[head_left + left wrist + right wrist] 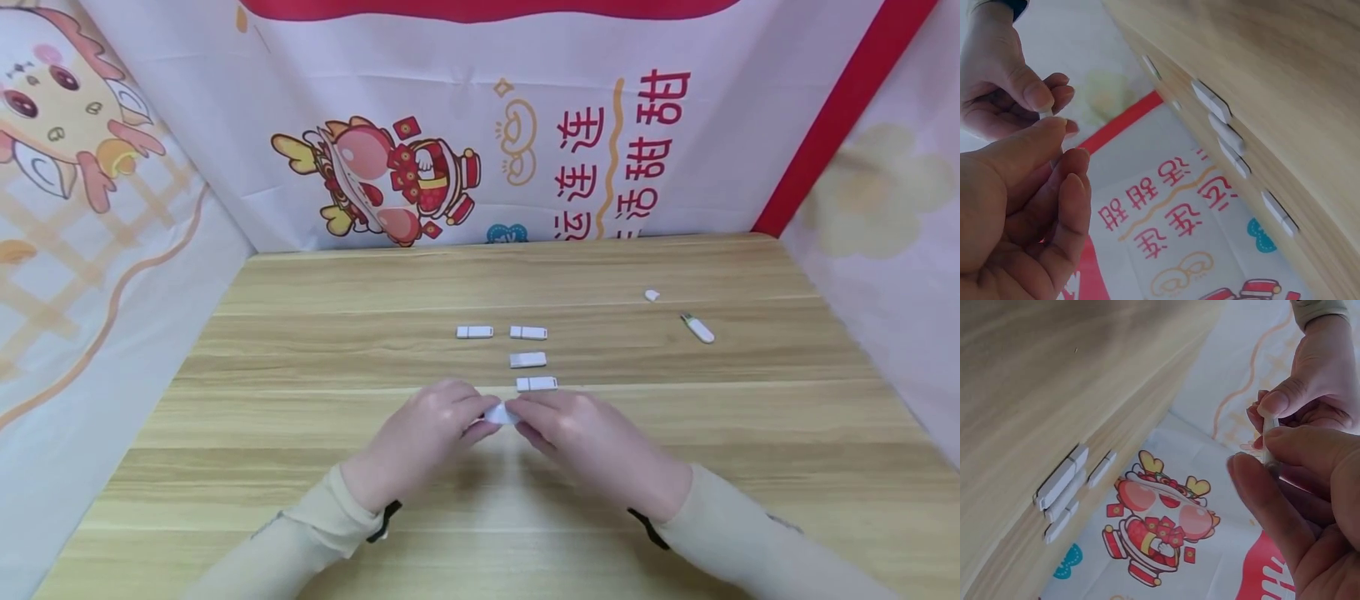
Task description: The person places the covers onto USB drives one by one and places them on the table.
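Note:
My left hand and right hand meet at the front middle of the table. Between them they pinch a small white USB stick, one end in each hand, thumb against fingers. The right wrist view shows the white body of the stick running from hand to hand; fingertips hide most of it. Just beyond the right fingers lies a capped white USB stick, with a plain white one behind it. Farther back, two more capped sticks lie side by side, a left one and a right one.
At the back right of the wooden table lies an uncapped USB stick, its plug pointing back left. A loose white cap is close by. A printed cloth hangs behind the table and along both sides.

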Tool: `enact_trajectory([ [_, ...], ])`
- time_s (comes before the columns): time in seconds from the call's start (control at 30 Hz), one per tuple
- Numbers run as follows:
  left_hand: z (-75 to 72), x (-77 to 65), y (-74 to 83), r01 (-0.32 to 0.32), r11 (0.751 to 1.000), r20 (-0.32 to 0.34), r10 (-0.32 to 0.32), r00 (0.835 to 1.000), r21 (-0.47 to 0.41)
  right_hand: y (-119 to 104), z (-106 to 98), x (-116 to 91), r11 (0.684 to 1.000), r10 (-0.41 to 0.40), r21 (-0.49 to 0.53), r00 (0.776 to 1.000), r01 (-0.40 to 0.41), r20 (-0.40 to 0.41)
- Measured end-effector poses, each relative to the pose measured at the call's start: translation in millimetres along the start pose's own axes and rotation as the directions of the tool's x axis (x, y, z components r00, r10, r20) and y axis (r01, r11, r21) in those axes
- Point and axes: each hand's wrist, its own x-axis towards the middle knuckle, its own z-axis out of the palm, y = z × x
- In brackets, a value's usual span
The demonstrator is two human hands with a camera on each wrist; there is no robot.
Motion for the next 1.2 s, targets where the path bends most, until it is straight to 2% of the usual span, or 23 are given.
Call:
enact_trajectory([
  [0.17,2.6,3.7,-17.6,0.083,0.996,0.066,-0.082,0.994,-0.015,14.6,10.9,13.2,0.999,0.020,-0.026,0.999,-0.019,0.030],
  [0.3,5.4,8.3,-33.1,0.142,0.989,0.112,-0.137,0.984,-0.039,25.8,17.9,27.3,0.998,0.045,-0.035,0.995,-0.042,0.084],
  [0.5,14.1,16.5,-61.2,0.256,0.963,0.177,-0.240,0.955,-0.080,46.0,31.5,52.6,0.992,0.123,-0.011,0.975,-0.123,0.186],
  [0.67,25.2,22.2,-86.3,0.307,0.948,0.247,-0.278,0.928,-0.089,63.3,46.2,70.8,0.976,0.199,0.025,0.936,-0.215,0.292],
  [0.87,35.4,24.9,-110.8,0.353,0.932,0.324,-0.310,0.894,-0.081,78.5,61.4,89.5,0.975,0.205,-0.007,0.895,-0.220,0.395],
  [0.93,38.3,26.2,-117.4,0.368,0.927,0.346,-0.321,0.882,-0.077,82.0,65.2,95.1,0.972,0.220,-0.017,0.880,-0.235,0.421],
  [1.13,45.2,30.9,-132.2,0.375,0.924,0.392,-0.321,0.862,-0.069,88.8,73.8,107.6,0.953,0.272,-0.022,0.824,-0.302,0.497],
  [1.2,46.4,31.8,-135.2,0.389,0.919,0.409,-0.329,0.851,-0.069,90.3,76.5,110.2,0.948,0.288,-0.030,0.810,-0.317,0.510],
])
